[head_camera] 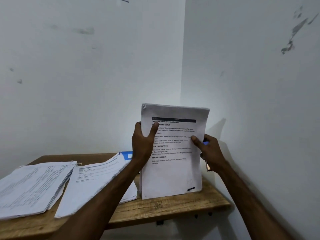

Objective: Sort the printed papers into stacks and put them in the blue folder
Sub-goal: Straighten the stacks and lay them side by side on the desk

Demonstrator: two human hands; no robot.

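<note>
A thick bundle of printed papers [173, 172] stands upright on its lower edge on the wooden table [173, 207]. My left hand [143, 142] grips its left edge, thumb across the printed front page. My right hand [209, 151] grips the right edge, thumb on the front. A second stack of papers [93, 179] lies flat left of my left forearm. A third stack [31, 186] lies at the far left. Only a corner of the blue folder [126, 155] shows behind the middle stack.
The table sits in a corner between two white walls [86, 75]. Its front edge runs across the lower part of the view, and its right end stops just short of the right wall. A small object hangs below my right hand [207, 166].
</note>
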